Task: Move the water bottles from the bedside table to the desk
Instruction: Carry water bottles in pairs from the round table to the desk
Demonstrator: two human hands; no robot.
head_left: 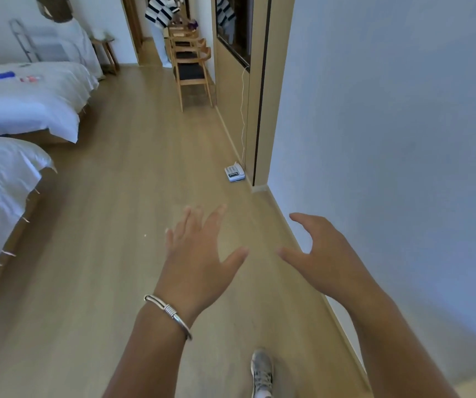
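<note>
My left hand (195,254) is held out over the wooden floor, fingers spread, holding nothing; a silver bangle sits on its wrist. My right hand (321,251) is beside it, close to the white wall, fingers apart and empty. No water bottle shows anywhere in this view. A small wooden side table (106,50) stands far back on the left beyond the beds. A wooden desk (179,28) with chairs pushed up to it stands at the far end along the right wall.
Two white beds (27,101) line the left side. A white telephone (234,172) lies on the floor by the wall panel, its cord running up. A wooden chair (192,74) stands ahead. A person in a striped top (159,15) stands by the desk. My shoe (262,372) is below.
</note>
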